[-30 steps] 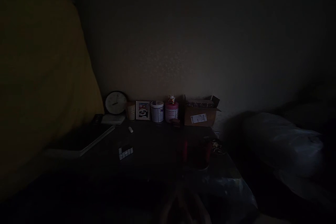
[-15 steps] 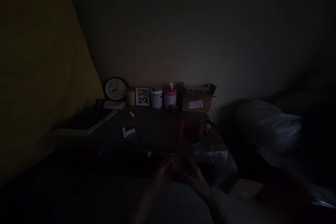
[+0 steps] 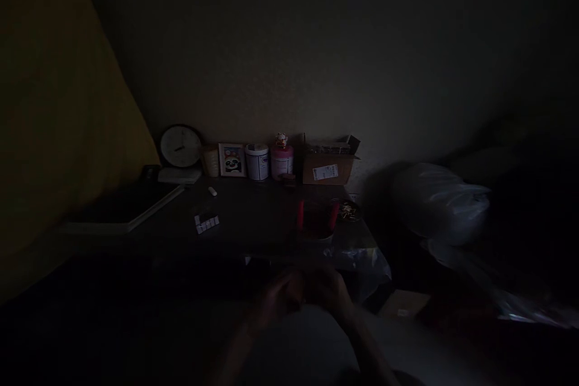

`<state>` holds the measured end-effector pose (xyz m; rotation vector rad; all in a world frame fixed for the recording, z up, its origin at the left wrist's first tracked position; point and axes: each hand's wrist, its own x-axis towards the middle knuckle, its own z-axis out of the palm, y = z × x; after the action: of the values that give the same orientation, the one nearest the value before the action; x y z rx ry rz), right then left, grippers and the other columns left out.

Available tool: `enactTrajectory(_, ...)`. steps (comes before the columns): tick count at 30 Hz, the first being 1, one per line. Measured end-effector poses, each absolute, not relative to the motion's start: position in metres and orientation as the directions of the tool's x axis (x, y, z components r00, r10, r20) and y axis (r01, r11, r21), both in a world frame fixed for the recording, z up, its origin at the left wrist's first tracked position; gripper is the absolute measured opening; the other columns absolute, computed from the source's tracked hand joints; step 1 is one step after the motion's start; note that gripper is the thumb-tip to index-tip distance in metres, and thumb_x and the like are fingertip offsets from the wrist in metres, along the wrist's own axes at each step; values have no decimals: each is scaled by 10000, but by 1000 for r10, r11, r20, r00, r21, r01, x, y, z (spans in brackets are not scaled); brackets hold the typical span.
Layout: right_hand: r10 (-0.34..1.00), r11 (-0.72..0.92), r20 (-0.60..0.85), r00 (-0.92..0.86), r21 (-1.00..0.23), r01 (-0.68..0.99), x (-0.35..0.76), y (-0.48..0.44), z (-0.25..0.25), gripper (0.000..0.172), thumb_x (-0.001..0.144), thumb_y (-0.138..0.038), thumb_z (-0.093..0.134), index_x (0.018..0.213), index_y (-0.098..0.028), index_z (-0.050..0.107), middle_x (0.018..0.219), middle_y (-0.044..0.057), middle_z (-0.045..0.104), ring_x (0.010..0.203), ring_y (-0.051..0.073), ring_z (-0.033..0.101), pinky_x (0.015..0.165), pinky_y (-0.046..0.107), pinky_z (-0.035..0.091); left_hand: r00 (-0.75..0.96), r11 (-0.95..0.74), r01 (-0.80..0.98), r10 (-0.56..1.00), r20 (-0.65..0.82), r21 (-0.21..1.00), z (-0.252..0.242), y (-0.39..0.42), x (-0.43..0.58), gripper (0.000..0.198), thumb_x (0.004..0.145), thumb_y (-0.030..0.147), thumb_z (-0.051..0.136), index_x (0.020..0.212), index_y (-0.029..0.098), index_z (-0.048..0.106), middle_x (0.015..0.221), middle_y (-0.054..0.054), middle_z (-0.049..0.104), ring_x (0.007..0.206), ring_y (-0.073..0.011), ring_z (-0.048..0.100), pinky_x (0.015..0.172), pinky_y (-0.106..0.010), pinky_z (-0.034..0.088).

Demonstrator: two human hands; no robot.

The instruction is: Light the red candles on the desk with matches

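Note:
In dim light, my left hand (image 3: pixel 277 301) and my right hand (image 3: pixel 333 291) meet in front of the table's near edge. Fingers of both curl inward around something small and dark that I cannot make out, as blur and shadow hide it. Beyond them on the dark table (image 3: pixel 253 208) stand two red upright sticks like candles (image 3: pixel 300 216), at the sides of a dark round-based object. To their right lies a dish of thin pale-tipped sticks (image 3: pixel 348 211), perhaps matches.
Along the wall stand a round clock (image 3: pixel 181 146), a panda picture frame (image 3: pixel 232 160), a white tub (image 3: pixel 257 163), a pink tub (image 3: pixel 282 163) with a figurine, and a cardboard box (image 3: pixel 328 170). A white blocky item (image 3: pixel 207 224) lies left. A plastic bag (image 3: pixel 438 202) sits right.
The view has shifted, so the table things appear further left and slightly higher. My hands stay close together; the reddish-brown patch between them is now harder to see.

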<state>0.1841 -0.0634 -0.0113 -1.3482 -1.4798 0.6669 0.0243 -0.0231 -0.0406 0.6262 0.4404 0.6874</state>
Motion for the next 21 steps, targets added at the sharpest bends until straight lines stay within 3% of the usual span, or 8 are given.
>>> enactTrajectory(3, 922, 334, 385, -26, -761, 556, 187, -64, -11, 247, 848, -286, 508, 1017, -245, 684, 1021, 55, 690, 969, 222, 625, 833, 321, 481, 684, 569, -432, 712, -157, 700, -42, -23, 22, 257, 822, 390, 547, 804, 158, 655, 606, 3, 591, 556, -122, 539, 532, -243, 356)
enactTrajectory(6, 921, 360, 372, -113, -708, 607, 188, -64, -11, 267, 821, -242, 531, 1040, -271, 680, 1065, 50, 685, 978, 220, 628, 827, 313, 488, 684, 584, -380, 699, -207, 717, -42, -23, 20, 272, 815, 393, 551, 802, 145, 661, 631, -8, 603, 591, -129, 551, 562, -246, 357)
enactTrajectory(10, 929, 354, 339, -149, -696, 625, 191, -64, -17, 260, 813, -255, 534, 1029, -256, 679, 1005, 50, 702, 958, 213, 638, 808, 299, 501, 685, 626, -328, 674, -278, 708, -44, -21, 17, 284, 791, 392, 574, 854, 131, 667, 714, -36, 642, 661, -147, 578, 587, -246, 357)
enactTrajectory(16, 923, 377, 323, -208, -649, 661, 197, -62, -28, 268, 866, -309, 450, 1008, -233, 665, 923, 54, 704, 830, 177, 650, 711, 246, 506, 634, 651, -289, 680, -369, 702, -53, -16, 18, 280, 751, 396, 601, 767, 125, 669, 632, -25, 608, 567, -139, 543, 543, -256, 338)
enactTrajectory(21, 931, 350, 342, -129, -728, 589, 195, -61, -36, 218, 840, -376, 519, 883, -257, 697, 815, 29, 708, 739, 181, 661, 641, 233, 510, 655, 654, -365, 686, -316, 663, -55, -14, 21, 246, 754, 355, 594, 771, 124, 677, 685, -42, 639, 610, -139, 564, 590, -251, 360)
